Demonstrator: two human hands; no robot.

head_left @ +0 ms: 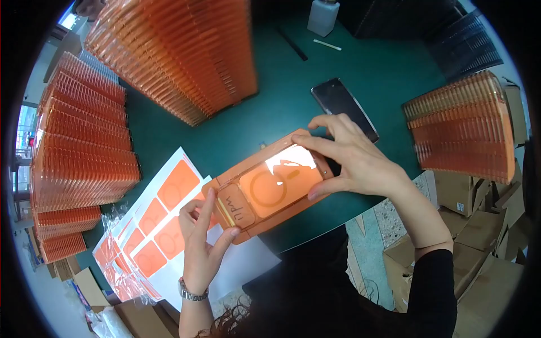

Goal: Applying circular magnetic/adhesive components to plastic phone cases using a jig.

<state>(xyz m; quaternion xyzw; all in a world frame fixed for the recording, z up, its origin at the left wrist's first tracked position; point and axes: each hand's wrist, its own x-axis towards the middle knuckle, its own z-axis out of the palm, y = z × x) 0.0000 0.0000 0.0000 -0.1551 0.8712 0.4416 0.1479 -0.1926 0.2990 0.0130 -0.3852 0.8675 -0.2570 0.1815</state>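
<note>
Both my hands hold an orange rectangular tray-like holder (248,166), tilted, low over the front edge of the green table. Inside it lies a glossy orange panel (284,194) with a ring and a short bar on it, bright with reflected light at its far right. Dark handwriting marks the holder's left end. My left hand (203,234) grips that end, thumb at the near edge and index finger on top. My right hand (358,163) spans the other end, index finger on the far corner and thumb at the near side.
White sheets with orange panels (152,214) lie at left, partly under clear film. Tall stacks of orange translucent cases stand at far left (84,135), behind (180,50) and at right (462,129). Beyond my right hand lies a dark phone (341,98). A bottle (323,18) stands farther back; cartons (420,262) sit below right.
</note>
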